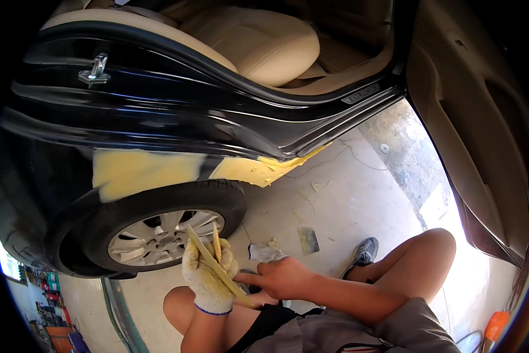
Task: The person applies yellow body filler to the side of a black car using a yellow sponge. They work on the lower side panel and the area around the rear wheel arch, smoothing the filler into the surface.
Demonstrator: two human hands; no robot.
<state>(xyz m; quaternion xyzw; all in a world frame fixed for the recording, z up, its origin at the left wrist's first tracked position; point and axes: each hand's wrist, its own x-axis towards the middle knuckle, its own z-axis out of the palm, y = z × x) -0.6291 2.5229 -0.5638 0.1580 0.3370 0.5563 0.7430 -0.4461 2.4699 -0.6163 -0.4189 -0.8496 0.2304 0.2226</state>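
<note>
My left hand (208,282), in a white knit glove with yellow stains and a blue cuff, is closed around a long flat strip (222,272) smeared with yellow. A second thin, pointed yellowish piece (216,242) stands up between its fingers. Bare, my right hand (285,277) reaches in from the right, its index finger stretched toward the strip's edge; its other fingers are partly hidden. Just beyond it is a whitish work glove (267,252). Dried-looking yellow filler covers a patch (146,170) above the car's wheel and the lower sill (246,170).
The black car's wheel (170,238) is close in front of me. An open door (470,129) hangs at the right. A grey sheet (308,240) and yellow scraps lie on the floor. An orange object (497,323) stands at lower right, and a dark green strip (116,312) at lower left.
</note>
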